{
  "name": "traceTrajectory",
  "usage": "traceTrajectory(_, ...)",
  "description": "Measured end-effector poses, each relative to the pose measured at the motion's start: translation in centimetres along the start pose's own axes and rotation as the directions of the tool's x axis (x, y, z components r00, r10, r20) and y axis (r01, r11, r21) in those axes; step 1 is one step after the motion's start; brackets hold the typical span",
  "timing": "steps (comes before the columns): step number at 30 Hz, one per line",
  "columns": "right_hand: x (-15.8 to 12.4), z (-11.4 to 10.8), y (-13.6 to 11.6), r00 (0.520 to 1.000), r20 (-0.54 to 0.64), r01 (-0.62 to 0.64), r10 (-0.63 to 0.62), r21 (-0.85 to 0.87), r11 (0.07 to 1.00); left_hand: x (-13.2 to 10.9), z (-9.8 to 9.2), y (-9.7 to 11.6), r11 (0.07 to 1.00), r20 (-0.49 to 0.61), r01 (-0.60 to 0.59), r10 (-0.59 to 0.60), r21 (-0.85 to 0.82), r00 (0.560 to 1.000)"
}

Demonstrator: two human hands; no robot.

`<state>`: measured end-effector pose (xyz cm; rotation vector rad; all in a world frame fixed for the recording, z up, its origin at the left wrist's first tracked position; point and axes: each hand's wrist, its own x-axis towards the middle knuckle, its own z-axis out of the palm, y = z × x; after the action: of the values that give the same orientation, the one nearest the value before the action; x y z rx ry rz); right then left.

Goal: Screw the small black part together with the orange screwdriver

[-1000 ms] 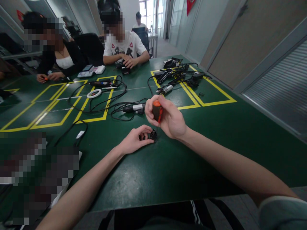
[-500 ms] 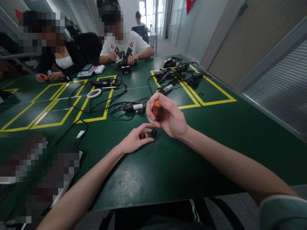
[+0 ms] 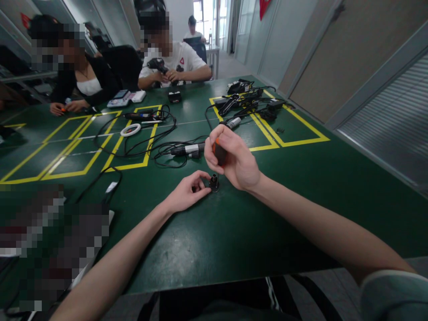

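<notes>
My right hand (image 3: 236, 156) is closed around the orange-and-dark handle of a screwdriver (image 3: 220, 154). Its thin shaft points down at a small black cylindrical part (image 3: 214, 183) standing upright on the green table; whether the tip touches that part I cannot tell. From the left side, my left hand (image 3: 189, 191) pinches the same part between thumb and fingers, with the other fingers curled beneath.
Behind the hands lie a silver-and-black corded tool (image 3: 187, 150), a white tape ring (image 3: 130, 129) and looped cables. More tools and cables (image 3: 247, 98) are piled at the back right. Two co-workers sit opposite, one holding a power drill (image 3: 163, 69). Pixelated screens (image 3: 76, 249) are at the left.
The screwdriver handle has turned in my right hand, showing more of its dark side. My left hand has hardly moved. Across the table, the co-worker has lifted the drill, leaving a black block behind.
</notes>
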<state>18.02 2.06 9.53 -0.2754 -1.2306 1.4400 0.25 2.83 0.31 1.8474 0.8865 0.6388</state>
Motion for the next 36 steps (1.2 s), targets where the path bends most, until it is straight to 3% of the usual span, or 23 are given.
traceTrajectory(5,0.14,-0.02,0.08,0.999,0.003,-0.047,0.047,-0.063,0.997,0.04,-0.12,-0.12,0.996,0.008,-0.039,0.039,0.076,0.999)
traceTrajectory(9,0.04,0.01,0.11,1.0,0.01,-0.015,0.015,-0.007,1.0,0.08,-0.06,-0.43,0.986,0.009,-0.087,0.086,0.14,0.996)
traceTrajectory(17,0.08,-0.2,0.12,0.999,0.018,-0.049,0.05,-0.04,0.998,0.04,-0.21,-0.12,0.993,0.0,-0.009,0.01,0.114,1.0)
traceTrajectory(23,-0.06,-0.25,0.21,0.999,0.039,-0.034,0.032,0.045,0.998,-0.01,-0.2,0.08,0.994,-0.002,0.012,-0.012,0.112,1.0)
traceTrajectory(36,-0.01,0.07,0.29,0.998,0.032,-0.06,0.059,0.019,0.998,-0.1,-0.28,0.17,0.991,-0.007,-0.005,0.006,0.132,1.0)
